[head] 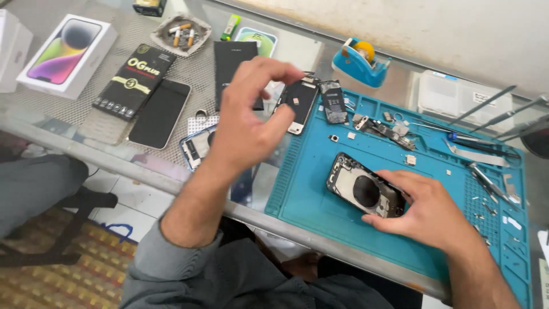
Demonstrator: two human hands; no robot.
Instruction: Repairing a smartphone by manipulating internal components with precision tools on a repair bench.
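Observation:
An opened phone housing point(360, 191) with a round dark coil lies on the blue repair mat point(320, 189). My right hand point(429, 212) rests on its right end, fingers curled around the edge. My left hand point(246, 120) is raised above the mat's left edge, thumb and fingers pinched together; whether something tiny sits between them cannot be made out. Just beyond its fingertips lie a detached screen panel point(300, 103) and a black battery point(333, 102).
Small boards, screws and parts point(389, 129) are scattered on the mat; tweezers and tools point(486, 154) lie at right. A blue tape dispenser point(360, 62), an ashtray point(182, 34), phone boxes point(66, 54), a black phone point(160, 113) and another open phone point(197, 146) sit on the glass counter.

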